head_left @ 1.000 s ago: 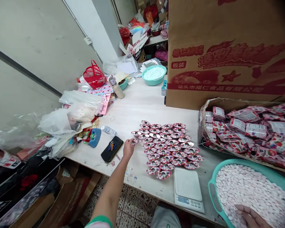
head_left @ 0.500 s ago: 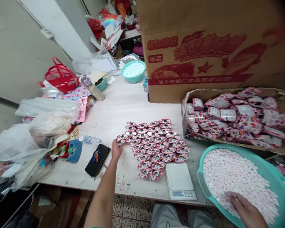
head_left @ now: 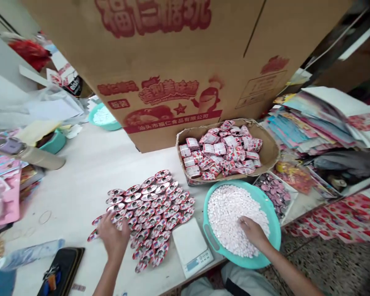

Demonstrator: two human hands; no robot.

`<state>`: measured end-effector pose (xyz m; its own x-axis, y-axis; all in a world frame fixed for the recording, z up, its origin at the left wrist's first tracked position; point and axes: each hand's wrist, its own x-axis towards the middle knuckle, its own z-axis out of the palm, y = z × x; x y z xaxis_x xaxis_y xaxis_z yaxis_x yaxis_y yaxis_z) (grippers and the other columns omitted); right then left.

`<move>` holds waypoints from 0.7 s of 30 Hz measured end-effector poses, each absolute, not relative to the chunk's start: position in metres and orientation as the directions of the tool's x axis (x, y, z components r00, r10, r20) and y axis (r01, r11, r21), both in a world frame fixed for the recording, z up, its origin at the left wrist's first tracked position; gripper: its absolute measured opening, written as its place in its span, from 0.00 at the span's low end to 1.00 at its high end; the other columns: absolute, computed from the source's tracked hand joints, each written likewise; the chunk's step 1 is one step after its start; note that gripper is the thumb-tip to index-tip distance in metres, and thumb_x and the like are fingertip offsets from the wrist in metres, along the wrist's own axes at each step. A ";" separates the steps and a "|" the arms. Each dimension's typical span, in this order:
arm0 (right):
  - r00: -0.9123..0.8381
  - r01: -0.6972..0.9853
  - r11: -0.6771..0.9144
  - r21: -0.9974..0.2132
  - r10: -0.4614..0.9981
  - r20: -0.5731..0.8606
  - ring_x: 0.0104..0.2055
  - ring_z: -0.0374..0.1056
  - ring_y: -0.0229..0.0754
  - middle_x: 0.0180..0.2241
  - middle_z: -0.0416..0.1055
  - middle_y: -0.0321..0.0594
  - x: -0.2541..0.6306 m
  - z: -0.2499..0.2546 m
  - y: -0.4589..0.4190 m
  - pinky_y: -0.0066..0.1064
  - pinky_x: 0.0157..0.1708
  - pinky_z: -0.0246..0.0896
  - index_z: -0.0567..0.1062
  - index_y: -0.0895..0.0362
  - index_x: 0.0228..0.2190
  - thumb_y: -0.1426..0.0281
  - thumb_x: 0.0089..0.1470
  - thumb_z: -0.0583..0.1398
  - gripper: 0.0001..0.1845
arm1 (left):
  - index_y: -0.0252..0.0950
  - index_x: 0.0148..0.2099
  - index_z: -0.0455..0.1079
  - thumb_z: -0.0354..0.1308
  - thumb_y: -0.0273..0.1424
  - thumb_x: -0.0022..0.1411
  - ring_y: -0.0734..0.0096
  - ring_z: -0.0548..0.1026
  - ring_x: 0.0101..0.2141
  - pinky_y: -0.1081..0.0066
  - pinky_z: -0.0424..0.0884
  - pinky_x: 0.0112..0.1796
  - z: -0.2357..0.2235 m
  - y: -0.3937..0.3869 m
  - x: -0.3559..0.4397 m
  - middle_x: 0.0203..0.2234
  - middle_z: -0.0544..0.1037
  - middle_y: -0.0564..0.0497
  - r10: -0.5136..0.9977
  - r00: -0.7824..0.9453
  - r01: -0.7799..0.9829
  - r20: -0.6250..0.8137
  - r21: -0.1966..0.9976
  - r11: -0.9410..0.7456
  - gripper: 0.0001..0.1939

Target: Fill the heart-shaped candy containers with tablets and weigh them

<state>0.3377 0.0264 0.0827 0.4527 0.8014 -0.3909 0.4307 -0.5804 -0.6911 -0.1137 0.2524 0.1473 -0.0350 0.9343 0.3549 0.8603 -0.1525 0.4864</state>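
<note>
The left hand (head_left: 113, 234) is hovering with thumb and fingers spread over the near-left edge of the upright packets (head_left: 151, 213). To its right, past the scale (head_left: 189, 242), the right hand (head_left: 249, 230) is dipping its fingertips, bunched together, into the white candies (head_left: 234, 209) filling the green basin (head_left: 276, 224).

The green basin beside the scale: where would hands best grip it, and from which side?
I'd take the green basin by its slotted handle, coming from the scale side, with the second hand under the opposite rim. It is wide and holds many loose white pieces, so a single-sided grip would probably tip it.
</note>
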 end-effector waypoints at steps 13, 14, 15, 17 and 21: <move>0.346 0.807 -0.285 -0.517 0.938 0.024 0.51 0.62 0.49 0.46 0.67 0.50 0.400 0.045 0.063 0.42 0.52 0.57 0.70 0.58 0.44 0.70 0.54 0.51 0.16 | 0.31 0.44 0.71 0.35 0.55 0.60 0.51 0.74 0.43 0.59 0.67 0.42 0.159 0.289 0.353 0.40 0.76 0.35 0.791 0.380 0.887 -0.479 0.431 -0.165 0.36; 0.346 0.824 -0.281 -0.492 0.937 0.045 0.52 0.60 0.50 0.47 0.67 0.50 0.401 0.041 0.064 0.43 0.52 0.56 0.70 0.58 0.45 0.70 0.55 0.52 0.17 | 0.30 0.44 0.71 0.32 0.57 0.59 0.50 0.73 0.44 0.59 0.67 0.43 0.152 0.292 0.374 0.42 0.76 0.34 0.743 0.329 0.923 -0.583 0.365 -0.123 0.39; 0.336 0.838 -0.271 -0.474 0.940 0.055 0.53 0.59 0.51 0.49 0.66 0.51 0.402 0.038 0.065 0.44 0.53 0.55 0.69 0.59 0.47 0.70 0.55 0.52 0.18 | 0.30 0.45 0.71 0.31 0.59 0.57 0.48 0.72 0.46 0.58 0.66 0.44 0.146 0.293 0.391 0.45 0.74 0.34 0.699 0.293 0.945 -0.653 0.310 -0.106 0.42; 0.277 0.858 -0.225 -0.462 0.960 0.045 0.55 0.57 0.51 0.51 0.65 0.51 0.398 0.034 0.065 0.45 0.54 0.53 0.68 0.59 0.49 0.69 0.55 0.53 0.20 | 0.31 0.49 0.70 0.33 0.61 0.55 0.45 0.69 0.51 0.56 0.64 0.47 0.136 0.294 0.416 0.51 0.70 0.35 0.653 0.252 0.964 -0.714 0.245 -0.103 0.43; 0.162 0.840 -0.151 -0.522 0.987 -0.025 0.54 0.58 0.52 0.52 0.64 0.52 0.381 0.040 0.061 0.45 0.54 0.51 0.66 0.60 0.51 0.65 0.55 0.53 0.22 | 0.33 0.52 0.68 0.42 0.63 0.49 0.41 0.64 0.55 0.52 0.60 0.51 0.118 0.294 0.438 0.56 0.65 0.35 0.634 0.196 0.978 -0.748 0.199 -0.066 0.44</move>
<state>0.3813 0.0614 0.0400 0.1617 0.9865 -0.0250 0.8397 -0.1509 -0.5216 0.4378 0.2935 0.1181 0.1957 0.6338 -0.7484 0.9777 -0.0665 0.1993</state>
